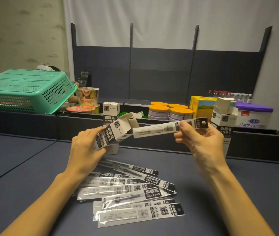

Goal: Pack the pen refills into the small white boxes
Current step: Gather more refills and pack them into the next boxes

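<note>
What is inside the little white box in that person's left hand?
One refill packet, pinched by the right hand, has its end at the open mouth of the box gripped by the left hand. The box walls hide any contents.

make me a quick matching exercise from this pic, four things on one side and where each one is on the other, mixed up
Things:
1. open white box
2. refill packet
3. green basket
4. pile of refill packets

Places:
A. upside down at far left
B. flat on the table, between the forearms
C. gripped by the left hand
D. pinched by the right hand

Pairs: 1-C, 2-D, 3-A, 4-B
</note>
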The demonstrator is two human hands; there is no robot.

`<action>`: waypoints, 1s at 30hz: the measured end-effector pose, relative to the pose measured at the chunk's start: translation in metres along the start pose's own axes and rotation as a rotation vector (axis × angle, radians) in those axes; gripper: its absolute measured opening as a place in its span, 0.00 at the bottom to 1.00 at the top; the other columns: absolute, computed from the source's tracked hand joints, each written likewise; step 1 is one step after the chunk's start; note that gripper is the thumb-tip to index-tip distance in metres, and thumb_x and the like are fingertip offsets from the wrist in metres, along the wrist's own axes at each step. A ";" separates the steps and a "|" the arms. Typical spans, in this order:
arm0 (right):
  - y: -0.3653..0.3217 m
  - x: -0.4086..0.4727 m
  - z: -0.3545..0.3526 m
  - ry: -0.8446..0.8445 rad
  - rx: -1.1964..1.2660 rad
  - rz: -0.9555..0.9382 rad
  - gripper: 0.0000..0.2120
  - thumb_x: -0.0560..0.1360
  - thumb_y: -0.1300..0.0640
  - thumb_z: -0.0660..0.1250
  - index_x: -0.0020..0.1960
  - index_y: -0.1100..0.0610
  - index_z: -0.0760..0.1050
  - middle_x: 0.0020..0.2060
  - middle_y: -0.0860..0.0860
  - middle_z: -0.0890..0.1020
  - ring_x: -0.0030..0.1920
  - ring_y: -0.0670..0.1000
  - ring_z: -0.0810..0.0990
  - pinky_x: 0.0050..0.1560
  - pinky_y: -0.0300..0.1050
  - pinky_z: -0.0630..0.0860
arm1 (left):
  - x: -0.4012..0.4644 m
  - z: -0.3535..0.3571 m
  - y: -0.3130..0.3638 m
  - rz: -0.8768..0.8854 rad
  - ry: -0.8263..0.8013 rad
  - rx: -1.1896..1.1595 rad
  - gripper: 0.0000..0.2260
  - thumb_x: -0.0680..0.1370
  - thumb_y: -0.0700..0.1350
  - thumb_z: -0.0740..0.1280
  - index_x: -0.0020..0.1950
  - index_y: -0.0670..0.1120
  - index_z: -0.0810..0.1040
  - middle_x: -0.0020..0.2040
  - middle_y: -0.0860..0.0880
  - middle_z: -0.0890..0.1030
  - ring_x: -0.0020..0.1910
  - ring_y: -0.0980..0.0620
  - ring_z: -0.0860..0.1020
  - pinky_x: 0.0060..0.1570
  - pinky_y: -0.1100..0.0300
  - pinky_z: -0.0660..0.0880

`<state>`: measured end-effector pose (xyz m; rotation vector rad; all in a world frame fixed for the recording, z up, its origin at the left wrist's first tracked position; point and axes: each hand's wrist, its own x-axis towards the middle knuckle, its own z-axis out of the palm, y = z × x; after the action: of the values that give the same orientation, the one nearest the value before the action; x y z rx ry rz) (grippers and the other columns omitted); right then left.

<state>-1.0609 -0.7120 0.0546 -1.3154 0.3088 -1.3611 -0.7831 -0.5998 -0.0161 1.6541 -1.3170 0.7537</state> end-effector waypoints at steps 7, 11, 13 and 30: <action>0.006 -0.001 0.004 0.005 -0.101 -0.090 0.03 0.74 0.64 0.69 0.46 0.64 0.76 0.30 0.54 0.82 0.30 0.50 0.83 0.30 0.41 0.80 | -0.001 -0.001 0.008 0.074 -0.025 -0.023 0.30 0.64 0.40 0.80 0.64 0.46 0.75 0.56 0.46 0.80 0.54 0.48 0.75 0.51 0.49 0.70; 0.010 -0.003 0.007 0.001 -0.132 -0.124 0.02 0.75 0.64 0.68 0.44 0.63 0.75 0.29 0.54 0.82 0.31 0.52 0.83 0.31 0.42 0.80 | -0.001 0.000 0.008 0.092 -0.025 -0.003 0.30 0.64 0.42 0.80 0.64 0.47 0.75 0.55 0.47 0.80 0.54 0.51 0.73 0.51 0.52 0.67; 0.011 -0.003 0.008 0.018 -0.112 -0.121 0.02 0.75 0.64 0.68 0.45 0.63 0.76 0.30 0.54 0.83 0.32 0.52 0.83 0.31 0.41 0.80 | -0.001 0.000 0.008 0.097 -0.031 0.002 0.30 0.64 0.43 0.80 0.63 0.47 0.75 0.55 0.47 0.80 0.54 0.49 0.74 0.51 0.50 0.69; 0.034 -0.015 0.024 -0.183 -0.252 0.053 0.07 0.74 0.60 0.71 0.47 0.64 0.76 0.36 0.58 0.83 0.32 0.53 0.82 0.31 0.44 0.79 | -0.002 0.005 0.006 0.150 -0.068 -0.010 0.31 0.63 0.44 0.81 0.64 0.50 0.74 0.57 0.48 0.79 0.56 0.46 0.76 0.51 0.43 0.74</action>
<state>-1.0283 -0.6978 0.0279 -1.6179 0.3966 -1.1748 -0.7897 -0.6039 -0.0185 1.5981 -1.5034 0.7831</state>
